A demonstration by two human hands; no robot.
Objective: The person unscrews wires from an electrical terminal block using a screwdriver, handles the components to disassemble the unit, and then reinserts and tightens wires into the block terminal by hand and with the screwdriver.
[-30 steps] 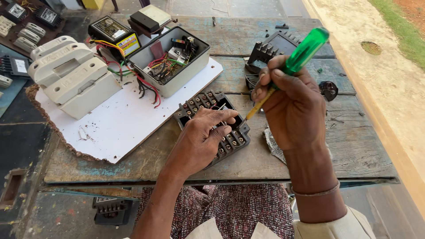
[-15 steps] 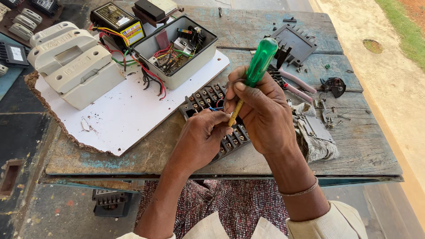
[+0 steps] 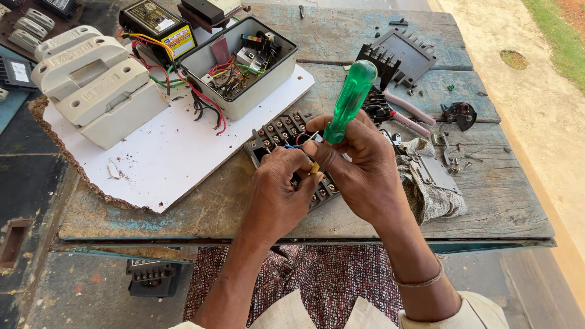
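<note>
Bright, even daylight; the white board (image 3: 164, 152) glares slightly, shadows are soft, focus is sharp, and edges bend with wide-angle distortion.

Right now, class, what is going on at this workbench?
A person sits at a worn wooden table. The right hand grips a green-handled screwdriver, its tip down at a black terminal block that the left hand steadies. An open grey box of wires stands on a white board behind, with pliers and a rag to the right.
</note>
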